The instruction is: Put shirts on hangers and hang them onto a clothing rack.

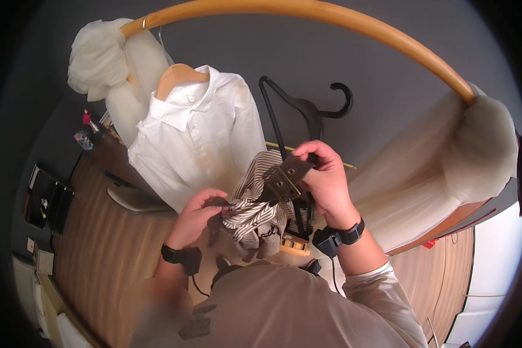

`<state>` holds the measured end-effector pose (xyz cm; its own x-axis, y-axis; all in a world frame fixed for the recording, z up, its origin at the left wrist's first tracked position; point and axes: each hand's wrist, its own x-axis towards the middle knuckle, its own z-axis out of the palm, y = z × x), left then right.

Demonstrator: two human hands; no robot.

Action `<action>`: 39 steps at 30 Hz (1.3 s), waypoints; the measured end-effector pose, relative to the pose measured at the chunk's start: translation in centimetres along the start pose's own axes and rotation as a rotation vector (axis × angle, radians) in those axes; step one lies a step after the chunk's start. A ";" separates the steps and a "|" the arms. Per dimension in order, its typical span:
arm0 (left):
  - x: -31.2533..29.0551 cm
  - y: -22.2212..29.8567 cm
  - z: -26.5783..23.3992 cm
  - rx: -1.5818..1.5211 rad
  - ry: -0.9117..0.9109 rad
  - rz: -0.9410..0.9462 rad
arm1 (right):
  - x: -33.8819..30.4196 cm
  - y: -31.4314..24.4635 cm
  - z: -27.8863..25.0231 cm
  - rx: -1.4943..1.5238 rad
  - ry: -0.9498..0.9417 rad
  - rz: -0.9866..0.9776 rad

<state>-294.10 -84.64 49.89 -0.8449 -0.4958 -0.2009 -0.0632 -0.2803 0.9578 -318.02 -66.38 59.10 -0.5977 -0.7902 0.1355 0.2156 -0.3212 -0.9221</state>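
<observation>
A dark brown belt [282, 182] with a buckle and metal eyelets stretches in front of me. The buckle end is pinched in my right hand [326, 181], thumb and fingers closed on it. My left hand [196, 216], lower and to the left, has its fingers closed on another dark strip that looks like the same belt. Between and behind the hands bunches a brown-and-white striped garment [260, 223], partly covered by the belt. Just beyond my right hand a black clothes hanger [308, 111] stands tilted, its hook pointing right; its lower part is hidden.
A white shirt [200, 142] hangs on a wooden hanger [174, 78] at the left. Overhead curves a wooden rail [284, 7], with sheer cream drapes [107, 58] knotted at both ends. A small wooden object [294, 246] shows below the garment; a chair [134, 198] stands at left.
</observation>
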 end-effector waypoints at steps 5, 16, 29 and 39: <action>1.4 -2.7 0.4 0.188 0.003 0.026 | 0.2 1.1 1.4 -0.206 -0.144 -0.134; 5.9 -8.0 2.6 0.324 -0.179 0.097 | -0.1 4.7 1.3 -0.719 -0.212 -0.279; 3.4 -5.0 -1.3 -0.774 -0.359 0.191 | 0.6 15.4 -4.0 -0.693 -0.590 -0.277; 0.7 -15.6 -13.0 0.795 0.136 -0.395 | 0.8 9.2 -5.4 -0.758 -0.199 -0.358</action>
<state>-286.79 -91.29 32.13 -0.6164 -0.5913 -0.5200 -0.7277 0.1754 0.6631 -320.72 -67.12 48.79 -0.3696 -0.8075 0.4597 -0.5761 -0.1891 -0.7952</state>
